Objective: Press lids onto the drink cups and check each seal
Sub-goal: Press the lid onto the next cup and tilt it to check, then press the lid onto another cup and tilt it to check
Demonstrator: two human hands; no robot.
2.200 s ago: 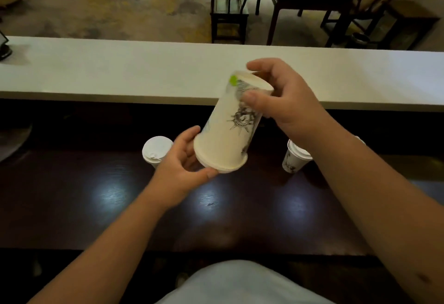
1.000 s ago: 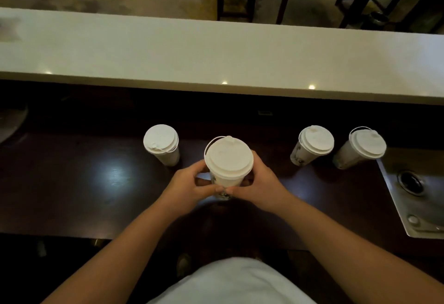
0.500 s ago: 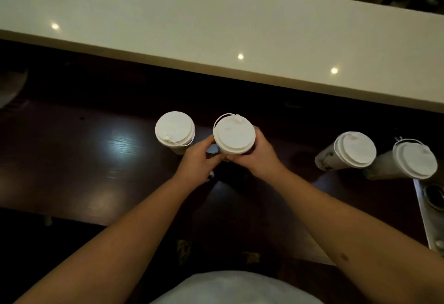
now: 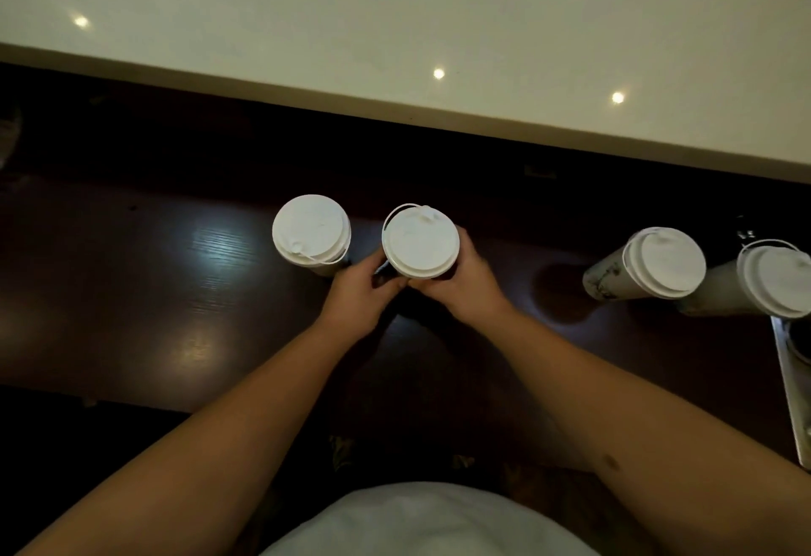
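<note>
Head view, looking steeply down. A dark, glossy wood-grain worktop runs left to right, catching pale patches of reflected light. Behind it sits a raised, smooth cream ledge dotted with three small bright light reflections.

Four tall paper cups stand in a row, each capped with a round, matte white plastic lid that has a raised rim and a thin tethered stopper loop. The left cup stands upright. The held cup is just beside it, on its right, not quite touching. Well apart to the right stand the third cup, with dark printed marks on its pale side, and the fourth cup at the frame edge. A metal tray edge shows at far right.

Compared with half a second ago, the camera has tilted further down and the held cup sits a touch closer to its left neighbour; 2.2 seconds ago it was upside down in the air.

The left hand and right hand wrap the held cup's body just under the lid, fingers curled round it from both sides, thumbs meeting at the near side. Bare forearms reach in from below, above a pale shirt.
</note>
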